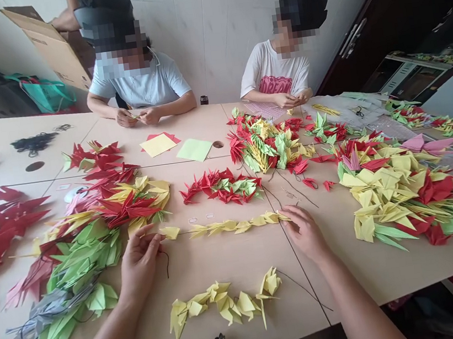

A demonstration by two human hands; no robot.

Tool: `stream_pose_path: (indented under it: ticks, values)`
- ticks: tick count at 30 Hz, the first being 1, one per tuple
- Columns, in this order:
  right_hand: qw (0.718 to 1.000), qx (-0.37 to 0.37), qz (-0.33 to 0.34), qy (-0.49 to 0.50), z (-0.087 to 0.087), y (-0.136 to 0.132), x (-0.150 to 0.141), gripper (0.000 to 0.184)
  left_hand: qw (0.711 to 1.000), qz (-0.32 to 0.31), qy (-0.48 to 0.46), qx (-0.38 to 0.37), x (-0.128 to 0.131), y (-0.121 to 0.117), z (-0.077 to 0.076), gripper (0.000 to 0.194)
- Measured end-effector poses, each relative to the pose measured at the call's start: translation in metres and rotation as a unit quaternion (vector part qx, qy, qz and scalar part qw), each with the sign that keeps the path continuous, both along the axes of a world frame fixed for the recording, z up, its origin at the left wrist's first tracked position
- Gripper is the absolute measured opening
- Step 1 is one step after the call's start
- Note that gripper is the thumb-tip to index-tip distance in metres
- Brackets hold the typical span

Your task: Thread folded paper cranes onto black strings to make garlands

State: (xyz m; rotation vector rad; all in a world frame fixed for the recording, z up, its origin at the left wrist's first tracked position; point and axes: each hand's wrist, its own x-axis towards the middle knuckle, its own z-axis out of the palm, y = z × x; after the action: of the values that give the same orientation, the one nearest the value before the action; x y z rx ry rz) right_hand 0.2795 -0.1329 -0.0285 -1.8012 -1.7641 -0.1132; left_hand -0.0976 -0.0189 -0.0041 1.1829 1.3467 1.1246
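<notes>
A garland of yellow folded paper cranes [238, 225] stretches level between my two hands, just above the table. My left hand [141, 257] pinches its left end, beside a single yellow paper crane [170, 232] set apart from the others; a dark cord end [167, 263] dangles below the fingers. My right hand [305, 232] is closed on the right end of the row, next to the last crane. Closer to me lies another yellow crane garland [227, 301] with a loose dark thread. A red and green crane garland [222, 185] rests beyond the stretched one.
Large heaps of mixed paper cranes stand left [83, 255] and right [395, 186], with another pile [266, 136] at centre back. Yellow paper [159, 144] and green paper [194, 150] lie farther off. Two people sit opposite, hands at small folded pieces. Black cord [33, 143] lies back left.
</notes>
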Motion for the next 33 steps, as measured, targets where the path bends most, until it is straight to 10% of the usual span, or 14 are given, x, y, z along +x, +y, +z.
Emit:
stream_pose_path:
  ticks: [27,33]
  values:
    - [0.970,-0.100,0.173,-0.140,0.025,0.013,-0.062,0.047,0.998,-0.064,0.017,-0.007,0.002,-0.006,0.003,0.049]
    - [0.971,-0.121,0.186,-0.086,0.036,0.027,-0.081,0.025,0.997,-0.073,0.015,-0.007,0.001,-0.007,0.002,0.050]
